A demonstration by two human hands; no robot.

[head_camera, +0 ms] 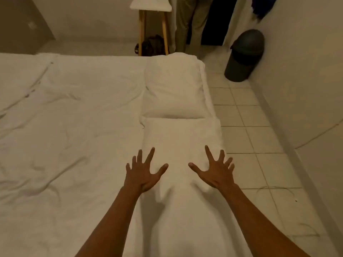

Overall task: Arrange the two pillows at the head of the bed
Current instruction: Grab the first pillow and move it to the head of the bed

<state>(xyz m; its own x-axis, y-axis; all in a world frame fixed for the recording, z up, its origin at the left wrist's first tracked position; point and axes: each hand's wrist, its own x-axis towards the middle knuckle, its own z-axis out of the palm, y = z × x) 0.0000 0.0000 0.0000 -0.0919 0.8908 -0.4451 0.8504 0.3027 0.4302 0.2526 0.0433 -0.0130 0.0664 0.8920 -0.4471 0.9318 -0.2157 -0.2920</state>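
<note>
Hands spread over the near pillow

Both pillows lie end to end along the bed's (74,127) right edge, far pillow (174,89) touching near pillow (181,138). Left hand (143,173) and right hand (213,171) hang above it, fingers splayed, grasping nothing; contact seems unlikely.

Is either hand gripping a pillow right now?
No: the left hand and right hand are spread open, fingers splayed, over the near pillow, clutching nothing.
</note>
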